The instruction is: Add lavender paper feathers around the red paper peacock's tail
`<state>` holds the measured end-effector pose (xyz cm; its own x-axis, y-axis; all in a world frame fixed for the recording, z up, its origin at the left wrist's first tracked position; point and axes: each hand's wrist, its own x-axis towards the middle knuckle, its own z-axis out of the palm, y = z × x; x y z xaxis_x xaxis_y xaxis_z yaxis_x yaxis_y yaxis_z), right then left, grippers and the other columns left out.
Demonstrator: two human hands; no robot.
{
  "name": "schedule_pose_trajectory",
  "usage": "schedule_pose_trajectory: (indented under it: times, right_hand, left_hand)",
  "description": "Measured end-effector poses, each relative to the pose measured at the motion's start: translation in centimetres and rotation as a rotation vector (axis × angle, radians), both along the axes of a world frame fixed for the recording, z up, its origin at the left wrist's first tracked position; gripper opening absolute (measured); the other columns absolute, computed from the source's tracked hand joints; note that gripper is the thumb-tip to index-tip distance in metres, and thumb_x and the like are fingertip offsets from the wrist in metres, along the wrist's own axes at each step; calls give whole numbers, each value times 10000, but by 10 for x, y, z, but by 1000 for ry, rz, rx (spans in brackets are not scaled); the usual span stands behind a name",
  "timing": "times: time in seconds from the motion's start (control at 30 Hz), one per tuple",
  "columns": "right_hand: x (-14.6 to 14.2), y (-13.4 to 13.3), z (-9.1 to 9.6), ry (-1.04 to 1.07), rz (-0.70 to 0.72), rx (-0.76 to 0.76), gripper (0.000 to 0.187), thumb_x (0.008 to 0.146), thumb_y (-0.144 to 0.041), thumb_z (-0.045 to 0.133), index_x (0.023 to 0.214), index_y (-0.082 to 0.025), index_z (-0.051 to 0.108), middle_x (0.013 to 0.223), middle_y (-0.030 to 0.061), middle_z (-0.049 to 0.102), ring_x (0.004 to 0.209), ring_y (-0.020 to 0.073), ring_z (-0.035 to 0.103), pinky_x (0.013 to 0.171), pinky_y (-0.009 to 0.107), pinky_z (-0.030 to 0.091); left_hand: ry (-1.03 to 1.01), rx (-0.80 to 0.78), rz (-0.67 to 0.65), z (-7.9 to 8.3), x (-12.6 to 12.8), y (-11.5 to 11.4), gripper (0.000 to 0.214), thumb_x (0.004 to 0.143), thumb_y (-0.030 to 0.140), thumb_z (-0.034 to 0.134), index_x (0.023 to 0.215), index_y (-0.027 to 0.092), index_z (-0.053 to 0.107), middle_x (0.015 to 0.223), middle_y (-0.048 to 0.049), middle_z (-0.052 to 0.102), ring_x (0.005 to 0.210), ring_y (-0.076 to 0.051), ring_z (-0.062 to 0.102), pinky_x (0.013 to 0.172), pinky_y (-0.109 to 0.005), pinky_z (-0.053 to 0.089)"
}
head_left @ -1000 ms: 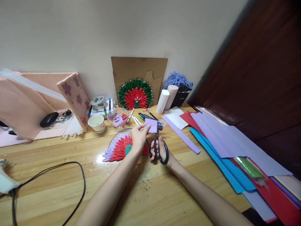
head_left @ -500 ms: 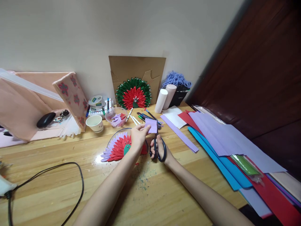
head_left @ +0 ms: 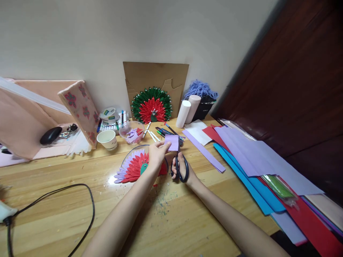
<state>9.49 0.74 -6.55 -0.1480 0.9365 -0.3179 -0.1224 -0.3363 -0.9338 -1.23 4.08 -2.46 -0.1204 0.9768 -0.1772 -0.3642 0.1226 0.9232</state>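
Note:
Between thumb and fingers, my left hand (head_left: 158, 153) pinches a small purple paper piece (head_left: 171, 142) above the table. My right hand (head_left: 184, 168) has its fingers through the handles of black scissors (head_left: 183, 174). Their blades stand upright along the paper's right edge and look nearly closed. Below my left forearm lies a half-round paper peacock (head_left: 132, 167) with red and purple feathers and a green body; the arm hides part of it. A long purple paper strip (head_left: 205, 151) rests to the right of the scissors.
Purple sheets (head_left: 241, 150), blue and red paper cover the table's right side. A paper cup (head_left: 107, 140), a clear bowl of scraps (head_left: 131, 134) and several pens stand behind. A finished green and red peacock (head_left: 152, 107) leans at the wall. A black cable (head_left: 92, 203) curls at left.
Both hands stay almost in place with the paper and scissors. A small purple bit seen right of the blades earlier now shows less. The view has shifted slightly.

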Motion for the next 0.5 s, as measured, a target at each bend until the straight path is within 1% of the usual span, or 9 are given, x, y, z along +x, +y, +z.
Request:
schedule_pose_trajectory:
  times: [0.1, 0.2, 0.33, 0.4, 0.5]
  right_hand:
    - [1, 3, 4, -21, -9, -37, 649, 594, -833, 357, 640, -188, 403, 330, -74, 413, 249, 88, 432, 272, 183, 369]
    - [3, 6, 6, -31, -7, -74, 644, 618, -830, 327, 635, -191, 398, 319, -70, 406, 245, 97, 438, 268, 192, 373]
    - [6, 9, 7, -27, 7, -54, 634, 628, -823, 329, 626, -192, 394, 315, -67, 407, 237, 94, 427, 260, 184, 354]
    - [7, 10, 7, -33, 11, -49, 634, 615, -825, 344, 629, -193, 393, 311, -69, 405, 235, 92, 421, 253, 179, 342]
    - [8, 9, 8, -55, 5, -46, 646, 580, -840, 359, 628, -196, 387, 302, -81, 386, 230, 87, 405, 249, 186, 356]
  left_hand:
    - [4, -12, -25, -1, -2, 1, 336, 506, 300, 780, 740, 81, 678, 717, -93, 693, 636, -159, 637, 661, -272, 512]
    - [-8, -17, -36, -3, -3, 3, 351, 496, 299, 785, 753, 82, 682, 718, -92, 695, 641, -162, 639, 666, -273, 511]
    - [-7, -29, -65, -4, -3, 4, 331, 504, 282, 777, 751, 81, 686, 680, -76, 688, 621, -151, 634, 657, -262, 507]
    - [-9, -30, -71, -4, -3, 4, 321, 509, 276, 773, 750, 83, 686, 666, -68, 684, 618, -148, 632, 662, -262, 505]
    - [-6, -32, -69, -3, -3, 3, 313, 508, 275, 773, 739, 84, 683, 647, -63, 677, 608, -150, 628, 675, -275, 504]
